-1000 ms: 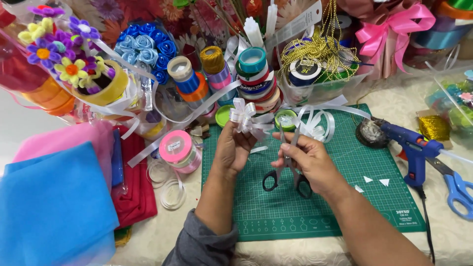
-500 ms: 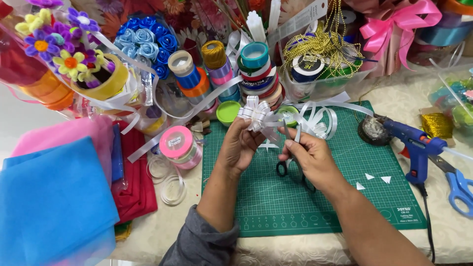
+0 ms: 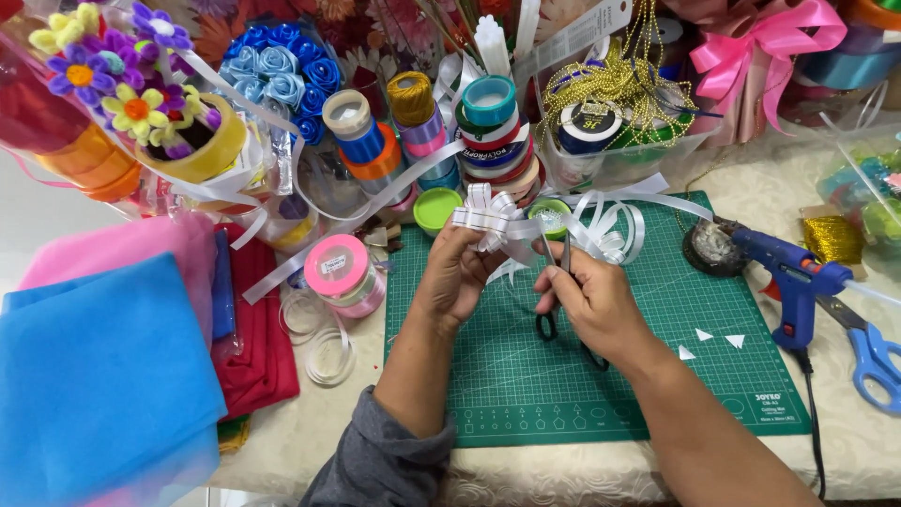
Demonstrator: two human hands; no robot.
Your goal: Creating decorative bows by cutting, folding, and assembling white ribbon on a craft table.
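Left hand [image 3: 457,277] pinches the white ribbon bow [image 3: 490,218] just above its fingertips, holding it up over the green cutting mat [image 3: 601,376]. Right hand [image 3: 591,299] is closed on black scissors [image 3: 554,282], blades pointing up at the bow's tails. Risk here: those blades sit close to the left thumb, and a slip could nick a loop. Beyond the hands, a clear tub [image 3: 619,150] holds gold bead chain [image 3: 615,89] and ribbon spools.
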